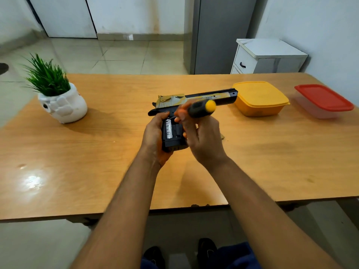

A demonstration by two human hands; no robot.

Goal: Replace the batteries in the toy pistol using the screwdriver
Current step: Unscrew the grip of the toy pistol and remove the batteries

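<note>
A potted plant [56, 90] stands at the far left of the worktop [97, 171]. Above the middle, the left hand [155, 134] grips the toy pistol [194, 101] by its handle, where a battery [168, 129] shows in the open compartment. The right hand [202, 138] holds the screwdriver [202, 108] over it. Further right sit a yellow container [260, 98] and a red-lidded container [324, 100].

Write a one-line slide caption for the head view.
Left hand holds the toy pistol, one battery exposed; right hand grips the screwdriver.
</note>
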